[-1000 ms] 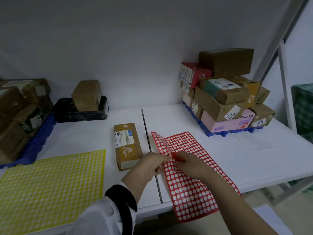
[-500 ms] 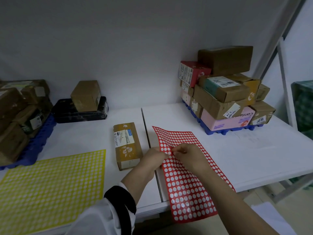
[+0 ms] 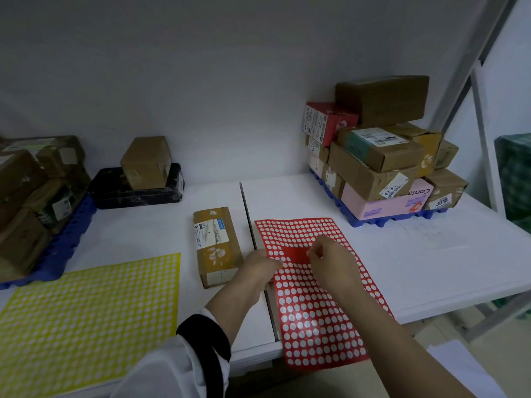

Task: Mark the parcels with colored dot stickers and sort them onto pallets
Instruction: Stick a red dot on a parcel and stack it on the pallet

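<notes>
White surface (image 3: 402, 268) against a plain white wall, so pretty easy to read. Going from the left: a left blue pallet (image 3: 61, 255) loaded with brown boxes, then a black tray (image 3: 138, 193) with one brown box on it at the back, and a yellow sticker sheet (image 3: 86, 317) lying flat at the front edge. Next comes the parcel (image 3: 217, 245), the one that looks due for marking. It's a long brown box lying flat on its own, with its long axis running away from the person, label on the far half and plainer cardboard on the near half. Just to its right is the left hand (image 3: 260, 268), gripping the left edge of the red sticker sheet (image 3: 313, 311), which straddles the seam in the surface and hangs a bit over the front edge. The right hand (image 3: 330, 259) is over the upper middle of that sheet with thumb and fingertips pinched together. Honestly can't tell if there's a dot between them, too small. The right blue pallet (image 3: 396, 219) with its tall stack sits well off at the back right. So the key bit: the parcel is to the left of both hands, right beside the left one. My guess is the right hand has to cross leftward past the left hand to stick anything on top.
</notes>
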